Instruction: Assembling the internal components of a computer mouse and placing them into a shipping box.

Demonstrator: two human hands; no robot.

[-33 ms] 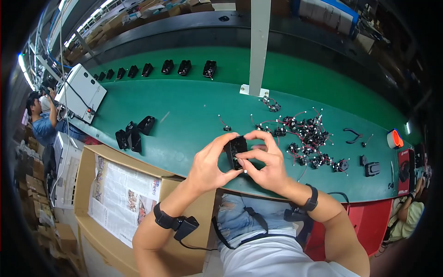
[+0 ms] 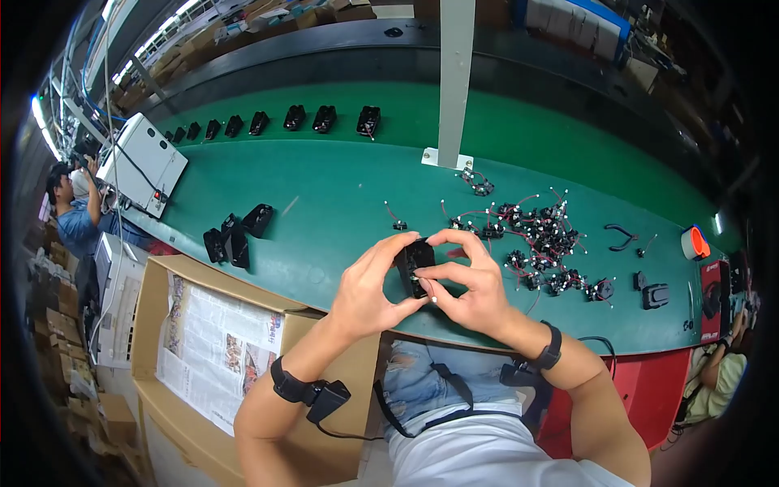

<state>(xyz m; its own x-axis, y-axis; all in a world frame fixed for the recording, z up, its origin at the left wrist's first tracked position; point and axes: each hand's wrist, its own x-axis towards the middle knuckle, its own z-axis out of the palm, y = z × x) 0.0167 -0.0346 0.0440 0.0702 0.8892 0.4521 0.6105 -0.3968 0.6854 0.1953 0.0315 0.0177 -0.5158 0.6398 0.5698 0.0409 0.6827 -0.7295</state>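
Observation:
Above the bench's near edge, my left hand (image 2: 363, 292) is closed around a black plastic housing (image 2: 415, 258), its open side facing up. My right hand (image 2: 471, 292) bends over the housing, thumb and forefinger pinched at its inner lower part. What the pinch holds is mostly hidden; a small white tip (image 2: 432, 299) shows by the right thumb. Beyond my hands lies a small black part with a red wire (image 2: 398, 225). A heap of similar wired parts (image 2: 552, 235) spreads to the right of my hands.
Several black housings (image 2: 324, 119) stand in a row on the far green strip. More black shells (image 2: 235, 243) lie at left. A grey post (image 2: 454, 81) rises mid-bench. Pliers (image 2: 621, 238) and an orange-white roll (image 2: 694, 243) sit right. A cardboard box (image 2: 219, 280) stands near left.

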